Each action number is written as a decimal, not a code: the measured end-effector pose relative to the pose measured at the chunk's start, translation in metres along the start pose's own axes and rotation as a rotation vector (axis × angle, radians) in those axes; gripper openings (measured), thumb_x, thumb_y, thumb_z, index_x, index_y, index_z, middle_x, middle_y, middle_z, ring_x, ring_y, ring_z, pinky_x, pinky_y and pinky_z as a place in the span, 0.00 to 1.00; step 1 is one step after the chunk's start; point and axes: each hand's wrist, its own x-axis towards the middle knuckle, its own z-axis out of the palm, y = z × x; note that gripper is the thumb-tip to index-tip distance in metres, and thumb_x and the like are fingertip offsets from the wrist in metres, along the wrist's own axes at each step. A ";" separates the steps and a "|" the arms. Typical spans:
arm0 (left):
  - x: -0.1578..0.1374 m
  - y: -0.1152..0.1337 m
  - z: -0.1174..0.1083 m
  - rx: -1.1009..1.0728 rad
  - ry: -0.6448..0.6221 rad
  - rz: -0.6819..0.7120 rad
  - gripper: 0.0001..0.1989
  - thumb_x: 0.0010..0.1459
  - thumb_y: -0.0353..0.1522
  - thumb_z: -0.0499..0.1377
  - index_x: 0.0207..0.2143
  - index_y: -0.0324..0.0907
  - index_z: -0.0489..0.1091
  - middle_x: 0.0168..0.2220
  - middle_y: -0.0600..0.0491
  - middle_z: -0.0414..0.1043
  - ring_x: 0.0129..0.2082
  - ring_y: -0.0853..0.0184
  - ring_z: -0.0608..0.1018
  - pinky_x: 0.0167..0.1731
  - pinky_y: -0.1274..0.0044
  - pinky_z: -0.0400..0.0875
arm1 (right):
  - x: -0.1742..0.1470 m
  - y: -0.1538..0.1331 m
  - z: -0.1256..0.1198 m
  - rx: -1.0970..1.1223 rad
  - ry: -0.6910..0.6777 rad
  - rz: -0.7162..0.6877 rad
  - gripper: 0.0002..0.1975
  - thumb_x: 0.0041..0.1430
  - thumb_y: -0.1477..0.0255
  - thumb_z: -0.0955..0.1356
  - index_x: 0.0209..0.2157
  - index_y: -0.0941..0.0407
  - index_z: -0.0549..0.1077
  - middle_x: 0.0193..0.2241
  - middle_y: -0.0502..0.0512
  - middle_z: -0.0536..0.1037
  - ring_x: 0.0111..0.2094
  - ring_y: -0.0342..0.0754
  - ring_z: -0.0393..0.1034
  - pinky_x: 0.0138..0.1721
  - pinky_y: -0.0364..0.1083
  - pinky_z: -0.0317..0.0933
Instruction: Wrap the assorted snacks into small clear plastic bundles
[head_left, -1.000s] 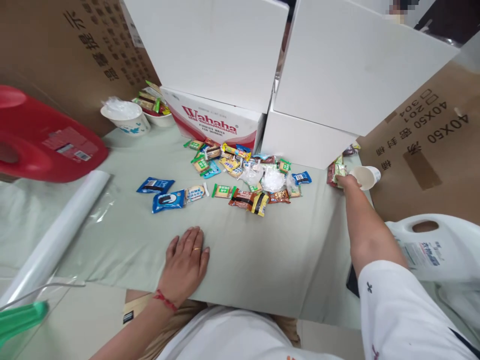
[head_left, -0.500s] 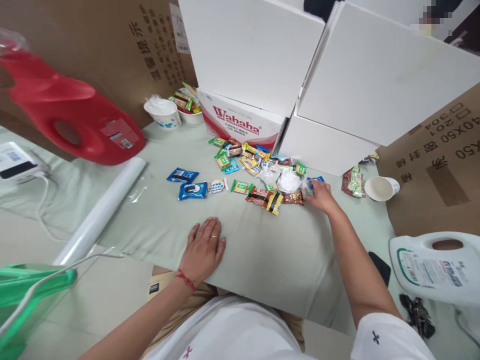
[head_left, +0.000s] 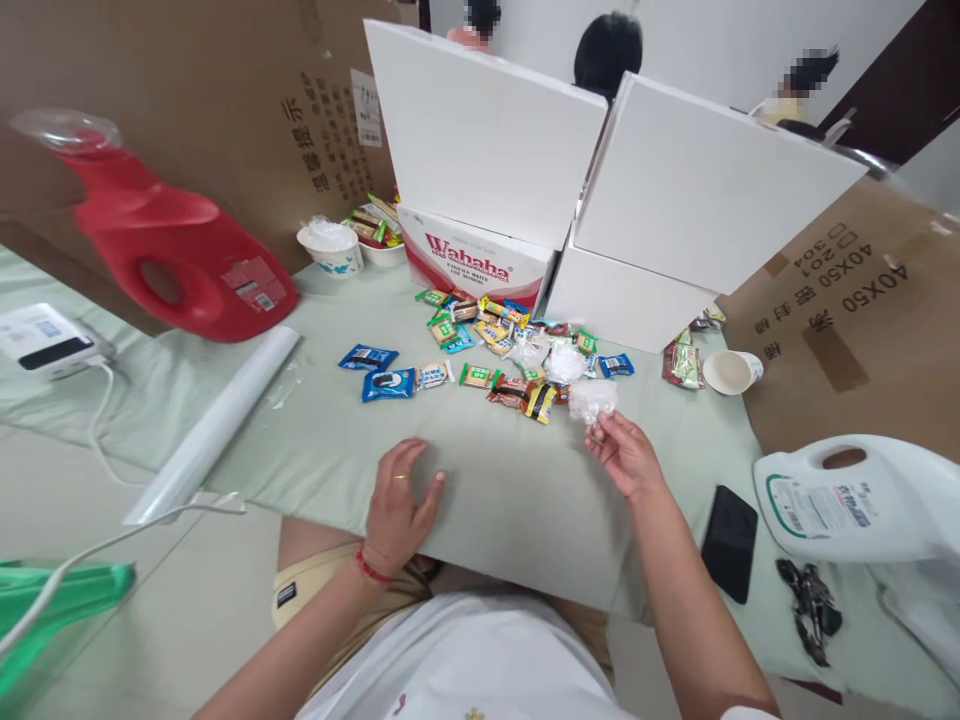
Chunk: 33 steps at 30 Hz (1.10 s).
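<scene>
My right hand (head_left: pixel 624 455) pinches a crumpled clear plastic bag (head_left: pixel 593 400) just in front of the pile of wrapped snacks. Another crumpled clear bag (head_left: pixel 564 362) lies among the packets behind it. Near the front edge of the table, my left hand (head_left: pixel 401 500) has its thumb and fingers apart and holds nothing. Ahead of it lie a blue snack packet (head_left: pixel 388 385) and a white one (head_left: pixel 432 376). A brown packet (head_left: pixel 509 391) and a yellow-and-brown one (head_left: pixel 538 403) sit left of the held bag. To its upper right rests a small blue packet (head_left: pixel 616 365).
White boards (head_left: pixel 480 130) and a Wahaha carton (head_left: pixel 472 255) stand behind the snacks. At left are a red detergent jug (head_left: pixel 195 250) and a long white roll (head_left: pixel 217 425). A paper cup (head_left: pixel 731 372), phone (head_left: pixel 730 543), keys (head_left: pixel 810 610) and white jug (head_left: pixel 847 505) are at right.
My right hand has drawn back from the pile toward me, bringing out the crumpled plastic bag. My left hand, flat before, has lifted and turned slightly. The head view has tilted up.
</scene>
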 end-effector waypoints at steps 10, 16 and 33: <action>0.051 0.070 0.033 -0.685 -0.284 -0.239 0.19 0.59 0.48 0.61 0.41 0.42 0.76 0.40 0.47 0.76 0.42 0.61 0.77 0.43 0.71 0.72 | -0.046 0.025 0.053 -0.319 -0.363 0.162 0.19 0.48 0.57 0.79 0.28 0.58 0.78 0.21 0.47 0.73 0.23 0.40 0.63 0.31 0.41 0.60; 0.063 0.043 0.042 -0.995 -0.156 -0.660 0.24 0.51 0.53 0.65 0.28 0.41 0.68 0.20 0.61 0.61 0.20 0.74 0.62 0.21 0.81 0.58 | -0.047 0.027 0.032 -0.393 -0.291 0.139 0.20 0.49 0.53 0.78 0.29 0.56 0.77 0.21 0.47 0.73 0.24 0.41 0.62 0.32 0.43 0.59; 0.110 0.050 0.133 -0.927 -0.665 -0.455 0.23 0.49 0.50 0.66 0.23 0.40 0.68 0.20 0.59 0.60 0.22 0.73 0.61 0.24 0.79 0.53 | 0.044 0.017 0.013 -0.945 0.224 -0.617 0.14 0.59 0.63 0.71 0.47 0.46 0.80 0.50 0.57 0.72 0.44 0.53 0.69 0.46 0.53 0.68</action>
